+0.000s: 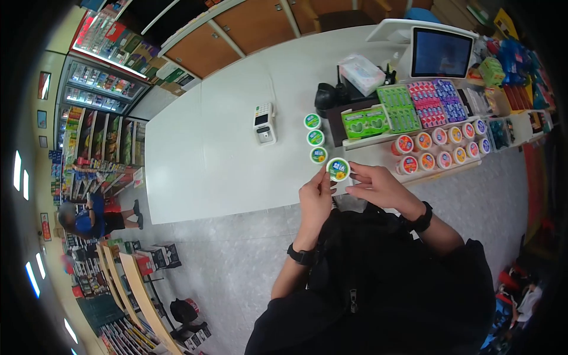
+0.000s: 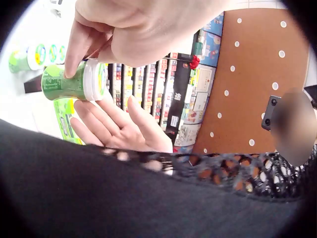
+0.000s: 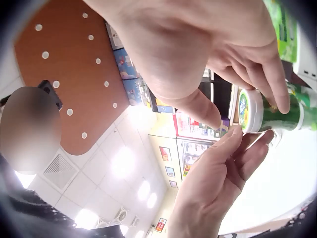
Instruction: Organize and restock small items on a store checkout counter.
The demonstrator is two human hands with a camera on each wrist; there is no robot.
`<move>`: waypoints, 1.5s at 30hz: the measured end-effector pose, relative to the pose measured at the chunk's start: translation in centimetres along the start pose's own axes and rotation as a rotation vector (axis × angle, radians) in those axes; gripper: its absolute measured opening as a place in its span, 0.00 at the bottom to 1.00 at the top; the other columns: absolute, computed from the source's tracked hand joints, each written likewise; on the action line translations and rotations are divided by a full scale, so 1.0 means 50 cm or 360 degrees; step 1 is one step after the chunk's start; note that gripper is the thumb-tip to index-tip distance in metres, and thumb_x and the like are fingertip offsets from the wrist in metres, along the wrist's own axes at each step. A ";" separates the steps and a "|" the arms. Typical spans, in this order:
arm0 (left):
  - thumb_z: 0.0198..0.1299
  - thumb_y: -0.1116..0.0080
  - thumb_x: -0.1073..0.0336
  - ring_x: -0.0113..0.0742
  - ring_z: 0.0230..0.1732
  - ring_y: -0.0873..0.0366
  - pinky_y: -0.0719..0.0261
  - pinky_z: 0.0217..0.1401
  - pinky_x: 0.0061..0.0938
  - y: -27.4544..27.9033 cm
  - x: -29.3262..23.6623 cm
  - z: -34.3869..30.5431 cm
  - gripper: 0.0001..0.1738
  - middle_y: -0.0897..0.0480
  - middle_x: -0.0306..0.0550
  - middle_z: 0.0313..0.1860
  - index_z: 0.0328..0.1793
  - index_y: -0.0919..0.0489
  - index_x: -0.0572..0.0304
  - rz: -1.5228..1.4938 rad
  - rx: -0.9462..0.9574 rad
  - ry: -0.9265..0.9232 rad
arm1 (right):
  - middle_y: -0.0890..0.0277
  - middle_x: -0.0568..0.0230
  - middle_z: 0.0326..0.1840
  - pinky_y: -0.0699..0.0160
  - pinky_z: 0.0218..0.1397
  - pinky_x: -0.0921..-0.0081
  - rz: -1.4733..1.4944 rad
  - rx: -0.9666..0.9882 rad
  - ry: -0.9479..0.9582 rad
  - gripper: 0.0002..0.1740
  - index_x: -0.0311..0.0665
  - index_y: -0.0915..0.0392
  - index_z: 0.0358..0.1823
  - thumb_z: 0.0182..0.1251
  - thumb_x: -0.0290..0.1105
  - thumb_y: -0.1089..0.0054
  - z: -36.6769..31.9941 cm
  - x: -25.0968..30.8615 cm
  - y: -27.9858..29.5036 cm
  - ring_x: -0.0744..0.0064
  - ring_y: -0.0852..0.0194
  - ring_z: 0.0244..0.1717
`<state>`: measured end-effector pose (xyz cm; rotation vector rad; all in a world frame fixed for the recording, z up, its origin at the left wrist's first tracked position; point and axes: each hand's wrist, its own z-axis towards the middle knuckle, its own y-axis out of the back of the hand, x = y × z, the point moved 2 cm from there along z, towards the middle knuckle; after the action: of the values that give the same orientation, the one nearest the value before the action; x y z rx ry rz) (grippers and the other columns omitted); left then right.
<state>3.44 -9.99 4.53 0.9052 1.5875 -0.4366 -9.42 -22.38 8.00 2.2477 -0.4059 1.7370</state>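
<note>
A green gum bottle with a white lid (image 1: 338, 170) is held over the near edge of the white counter. My left hand (image 1: 316, 198) pinches it from the left, thumb and fingers around its side. On the opposite side, the extended fingers of my right hand (image 1: 383, 187) touch the bottle (image 3: 280, 118), its thumb standing apart in the right wrist view. Just beyond, three similar green-labelled bottles (image 1: 315, 138) form a line on the counter (image 1: 207, 148). The lid's round label faces up toward the head camera.
A white card terminal (image 1: 264, 124) stands mid-counter. To the right are green gum boxes (image 1: 365, 121), rows of colourful lidded bottles (image 1: 439, 160) on a ledge, a tissue pack (image 1: 361, 74) and a monitor (image 1: 442, 52). A person in blue (image 1: 94, 216) is among shelves at the far left.
</note>
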 end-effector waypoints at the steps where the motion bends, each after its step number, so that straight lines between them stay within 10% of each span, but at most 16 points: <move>1: 0.73 0.50 0.68 0.38 0.42 0.13 0.11 0.42 0.31 0.014 0.019 0.003 0.18 0.14 0.56 0.39 0.63 0.24 0.71 0.0016 -0.0052 0.0058 | 0.27 0.53 0.66 0.25 0.64 0.73 0.0023 0.0118 -0.0107 0.36 0.28 0.38 0.72 0.65 0.29 0.35 0.018 -0.003 -0.011 0.67 0.28 0.65; 6: 0.71 0.48 0.67 0.37 0.42 0.13 0.12 0.42 0.31 0.073 0.155 0.026 0.18 0.14 0.54 0.39 0.62 0.23 0.72 0.0046 -0.0210 0.0251 | 0.23 0.62 0.60 0.25 0.56 0.79 0.0133 0.0532 -0.0108 0.29 0.33 0.34 0.68 0.66 0.29 0.38 0.128 -0.095 -0.082 0.80 0.24 0.55; 13: 0.69 0.47 0.69 0.37 0.40 0.14 0.11 0.39 0.31 0.107 0.260 0.096 0.17 0.15 0.56 0.42 0.60 0.21 0.73 -0.0192 -0.0392 0.0355 | 0.42 0.58 0.75 0.31 0.68 0.74 -0.0089 0.0657 -0.0329 0.42 0.34 0.48 0.75 0.63 0.29 0.36 0.214 -0.185 -0.145 0.78 0.43 0.73; 22: 0.67 0.42 0.68 0.37 0.37 0.14 0.12 0.35 0.28 0.134 0.264 0.178 0.19 0.15 0.58 0.42 0.57 0.21 0.78 -0.0297 -0.0480 0.0352 | 0.59 0.35 0.80 0.33 0.72 0.70 0.0223 0.0464 -0.0372 0.57 0.21 0.69 0.77 0.63 0.34 0.33 0.244 -0.154 -0.162 0.53 0.46 0.78; 31: 0.71 0.44 0.63 0.37 0.43 0.17 0.16 0.45 0.30 0.115 0.249 0.191 0.23 0.16 0.56 0.45 0.63 0.25 0.77 -0.0434 -0.0424 0.0364 | 0.28 0.42 0.64 0.24 0.64 0.71 0.0190 0.0318 -0.0242 0.38 0.32 0.39 0.72 0.62 0.33 0.35 0.144 -0.158 -0.061 0.61 0.26 0.65; 33: 0.71 0.45 0.62 0.38 0.44 0.17 0.17 0.48 0.32 0.117 0.187 0.161 0.21 0.17 0.57 0.48 0.61 0.23 0.74 0.0414 -0.0699 0.0135 | 0.23 0.46 0.60 0.21 0.59 0.72 0.0081 0.0152 -0.0106 0.32 0.32 0.33 0.68 0.62 0.31 0.36 0.098 -0.155 -0.017 0.64 0.20 0.58; 36: 0.71 0.45 0.62 0.37 0.42 0.18 0.18 0.47 0.31 0.061 0.072 0.126 0.19 0.16 0.57 0.47 0.58 0.22 0.73 0.0237 -0.0856 -0.0387 | 0.19 0.49 0.53 0.20 0.57 0.74 0.0183 -0.0161 -0.0085 0.27 0.31 0.28 0.63 0.62 0.30 0.37 0.027 -0.162 0.043 0.66 0.17 0.51; 43: 0.69 0.44 0.58 0.34 0.42 0.16 0.20 0.46 0.27 -0.170 0.013 0.100 0.18 0.13 0.53 0.42 0.54 0.17 0.64 0.0277 0.0443 -0.0188 | 0.16 0.55 0.34 0.18 0.37 0.64 -0.0537 -0.1491 -0.0212 0.22 0.44 0.24 0.57 0.59 0.30 0.38 -0.138 -0.214 0.149 0.59 0.15 0.33; 45: 0.69 0.45 0.54 0.39 0.45 0.15 0.20 0.48 0.30 -0.241 0.023 0.100 0.22 0.13 0.57 0.42 0.58 0.18 0.64 0.0368 0.0724 -0.0112 | 0.16 0.54 0.33 0.18 0.38 0.61 -0.0606 -0.1448 -0.0434 0.23 0.45 0.25 0.59 0.59 0.31 0.38 -0.166 -0.202 0.171 0.56 0.15 0.34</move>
<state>-2.32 -20.78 -0.19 1.3865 1.3198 -0.6711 -22.50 -26.58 0.62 1.7096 -0.6150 0.7963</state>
